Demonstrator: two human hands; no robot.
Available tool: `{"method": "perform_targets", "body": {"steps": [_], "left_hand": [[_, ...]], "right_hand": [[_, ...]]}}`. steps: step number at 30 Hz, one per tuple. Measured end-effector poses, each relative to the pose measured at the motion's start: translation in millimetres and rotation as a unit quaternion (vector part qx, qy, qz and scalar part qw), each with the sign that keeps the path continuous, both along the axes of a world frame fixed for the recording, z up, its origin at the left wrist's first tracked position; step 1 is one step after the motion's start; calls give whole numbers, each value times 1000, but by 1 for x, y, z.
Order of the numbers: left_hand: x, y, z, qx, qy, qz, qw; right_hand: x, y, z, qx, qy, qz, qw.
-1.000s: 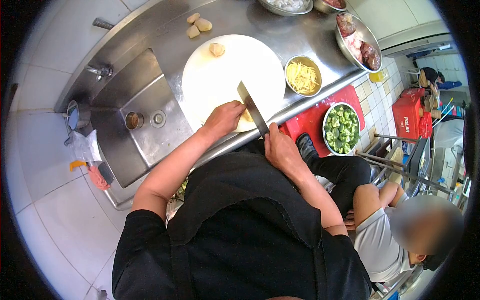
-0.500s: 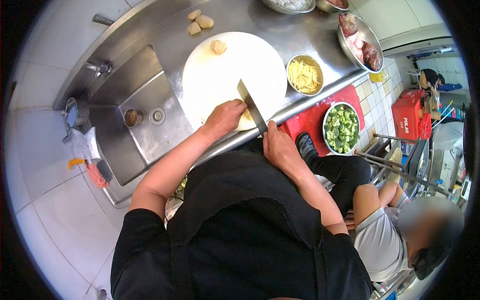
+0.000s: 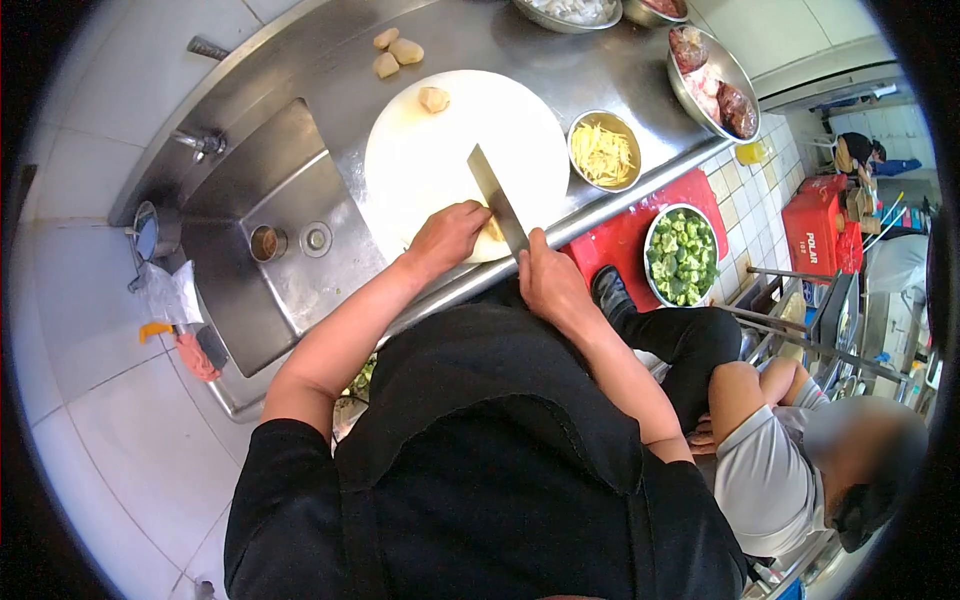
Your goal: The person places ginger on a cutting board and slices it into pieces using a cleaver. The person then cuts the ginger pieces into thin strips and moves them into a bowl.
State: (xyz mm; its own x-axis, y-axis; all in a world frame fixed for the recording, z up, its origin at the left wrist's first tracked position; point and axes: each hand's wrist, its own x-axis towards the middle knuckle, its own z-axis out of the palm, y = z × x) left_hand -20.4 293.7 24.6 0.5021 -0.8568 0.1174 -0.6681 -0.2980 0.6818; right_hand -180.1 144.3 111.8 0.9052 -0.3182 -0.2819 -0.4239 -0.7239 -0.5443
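My right hand (image 3: 553, 283) is closed around the handle of a cleaver (image 3: 497, 198), whose blade points away from me over the round white cutting board (image 3: 450, 150). Close against the blade's left side, my left hand (image 3: 448, 235) presses a pale yellow piece of ginger (image 3: 493, 230) onto the board with bent fingers. Most of that piece is hidden by the fingers and blade. A peeled ginger chunk (image 3: 433, 99) lies at the board's far edge. Right of the board, a metal bowl (image 3: 633, 172) holds thin yellow strips (image 3: 602, 152).
More peeled chunks (image 3: 405, 51) lie behind the board. A sink (image 3: 262, 300) is at left. Bowls with meat (image 3: 735, 105) stand at the back right. Below the counter edge, a bowl of broccoli (image 3: 683, 255) rests on a red surface (image 3: 600, 240). A person (image 3: 770, 475) sits at right.
The cleaver and my right hand have shifted slightly up and left in view. My left hand stays on the ginger. The whole scene has moved a little with the camera.
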Motion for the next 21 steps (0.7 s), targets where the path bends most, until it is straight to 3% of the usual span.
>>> {"method": "perform_targets", "body": {"steps": [21], "left_hand": [[0, 1, -6, -26, -2, 10, 1000]], "right_hand": [[-9, 0, -3, 6, 7, 19, 1000]]}}
